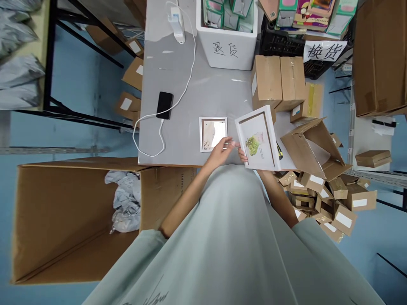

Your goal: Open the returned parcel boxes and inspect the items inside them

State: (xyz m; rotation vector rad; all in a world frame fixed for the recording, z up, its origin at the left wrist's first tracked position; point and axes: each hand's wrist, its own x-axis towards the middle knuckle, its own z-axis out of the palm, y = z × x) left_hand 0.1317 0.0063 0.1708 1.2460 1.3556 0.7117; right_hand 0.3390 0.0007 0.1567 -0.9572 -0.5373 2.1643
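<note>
My right hand [243,155] grips the lower left edge of a shallow white box [269,140] with raised sides. The box is tilted, and a pink and green picture [254,144] shows on its inner face. Most of my right hand is hidden behind it. Just left of the box, my left hand [220,153] has its fingers stretched towards it, with nothing visible in them. Beyond that hand, a small white tray [201,135] lies flat on the grey table [184,144], holding a beige and shiny piece.
A phone [164,105] on a white cable lies left. Behind stand a white bin [232,51], cartons [269,78] and a black crate [280,44]. An open carton [305,144] sits right, above piled boxes [343,218]. A large carton [63,220] stands lower left.
</note>
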